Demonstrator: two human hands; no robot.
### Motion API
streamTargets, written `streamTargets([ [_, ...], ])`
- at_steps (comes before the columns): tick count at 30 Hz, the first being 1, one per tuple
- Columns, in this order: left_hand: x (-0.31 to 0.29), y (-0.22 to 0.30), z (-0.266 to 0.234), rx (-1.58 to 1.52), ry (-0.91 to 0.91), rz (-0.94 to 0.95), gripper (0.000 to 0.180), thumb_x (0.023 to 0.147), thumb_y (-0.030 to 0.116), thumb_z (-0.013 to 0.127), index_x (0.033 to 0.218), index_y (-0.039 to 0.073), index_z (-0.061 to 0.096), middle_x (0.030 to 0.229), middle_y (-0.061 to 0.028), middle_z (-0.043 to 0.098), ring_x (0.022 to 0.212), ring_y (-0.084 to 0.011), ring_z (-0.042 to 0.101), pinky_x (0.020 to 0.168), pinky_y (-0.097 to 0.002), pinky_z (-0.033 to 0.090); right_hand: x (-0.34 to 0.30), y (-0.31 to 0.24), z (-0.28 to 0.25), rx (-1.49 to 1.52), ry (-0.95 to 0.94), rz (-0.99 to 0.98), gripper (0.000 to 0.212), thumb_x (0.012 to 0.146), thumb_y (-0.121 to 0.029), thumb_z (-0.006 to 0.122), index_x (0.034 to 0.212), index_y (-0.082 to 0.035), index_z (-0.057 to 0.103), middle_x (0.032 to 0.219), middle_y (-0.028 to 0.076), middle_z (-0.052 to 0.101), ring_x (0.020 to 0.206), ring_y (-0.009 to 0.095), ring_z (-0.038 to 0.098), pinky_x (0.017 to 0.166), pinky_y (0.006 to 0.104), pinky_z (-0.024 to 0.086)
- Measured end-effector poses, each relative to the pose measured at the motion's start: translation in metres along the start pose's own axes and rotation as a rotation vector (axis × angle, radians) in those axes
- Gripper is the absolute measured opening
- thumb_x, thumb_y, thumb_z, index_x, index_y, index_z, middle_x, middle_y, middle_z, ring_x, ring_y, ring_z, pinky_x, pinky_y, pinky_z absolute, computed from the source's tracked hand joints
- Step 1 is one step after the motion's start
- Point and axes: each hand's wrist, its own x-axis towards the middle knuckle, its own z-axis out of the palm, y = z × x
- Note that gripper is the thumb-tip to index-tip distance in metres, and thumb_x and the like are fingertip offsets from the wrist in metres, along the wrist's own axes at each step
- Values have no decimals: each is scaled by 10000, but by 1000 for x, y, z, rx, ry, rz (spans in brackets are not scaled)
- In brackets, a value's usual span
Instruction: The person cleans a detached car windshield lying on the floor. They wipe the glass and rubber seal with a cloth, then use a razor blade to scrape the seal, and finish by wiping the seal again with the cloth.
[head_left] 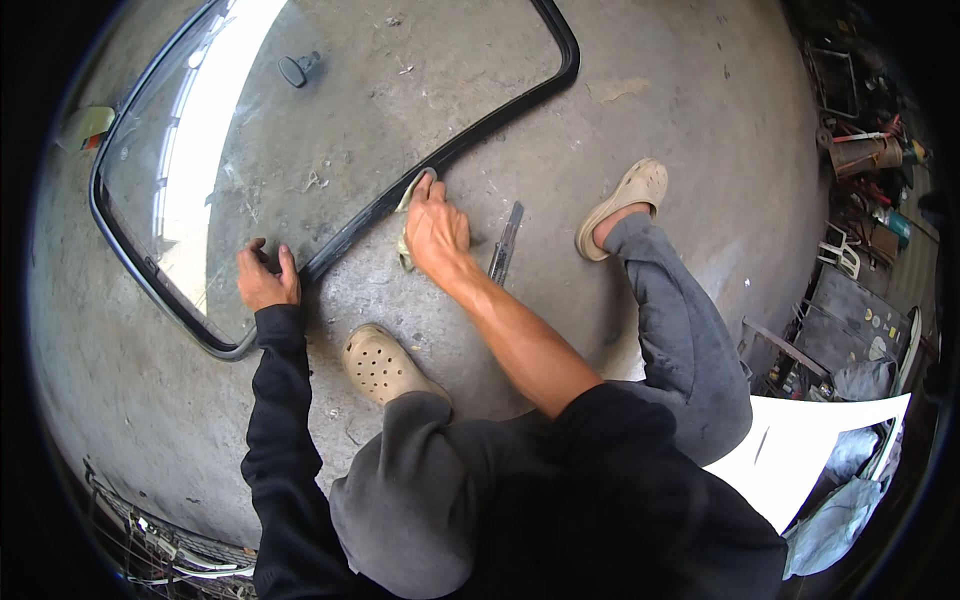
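A large windshield (pixel 290 130) with a black rubber seal (pixel 352 228) round its edge lies in front of me on the concrete. My left hand (pixel 268 280) is closed over the near stretch of that seal, its fingertips reaching onto the glass side. Between the fingers of my right hand (pixel 437 228) is a pale, yellowish cloth (pixel 404 252), pressed to the seal farther along the same edge. Part of the cloth is hidden under the hand. A utility knife (pixel 507 243) lies on the floor just right of my right hand.
A small dark round part (pixel 294 70), perhaps a mirror, shows within the windshield's outline. My beige clogs (pixel 378 362) stand on the floor at the near side. Tools and clutter (pixel 868 155) line the right edge, with a white panel (pixel 775 455) at the lower right.
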Motion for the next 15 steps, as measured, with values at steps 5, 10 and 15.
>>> streamTargets([
  [5, 0, 2, 2, -4, 10, 3, 312, 766, 259, 659, 985, 54, 575, 801, -118, 564, 676, -297, 568, 621, -396, 439, 21, 30, -26, 4, -170, 90, 490, 870, -27, 410, 1290, 195, 288, 968, 313, 549, 638, 281, 640, 485, 347, 532],
  [10, 0, -8, -3, 24, -9, -16, 309, 766, 256, 658, 986, 57, 574, 837, -111, 568, 745, -284, 574, 664, -377, 433, 27, 13, -8, -131, -15, 25, 479, 903, -118, 372, 1266, 190, 325, 1009, 333, 557, 759, 370, 648, 598, 408, 550],
  [15, 1, -1, -1, 13, -28, -18, 317, 771, 263, 649, 992, 53, 565, 828, -110, 562, 743, -290, 570, 665, -386, 435, 90, 91, -63, 26, -125, 385, 338, 899, -134, 393, 1103, 119, 487, 976, 217, 597, 752, 262, 660, 583, 336, 545],
])
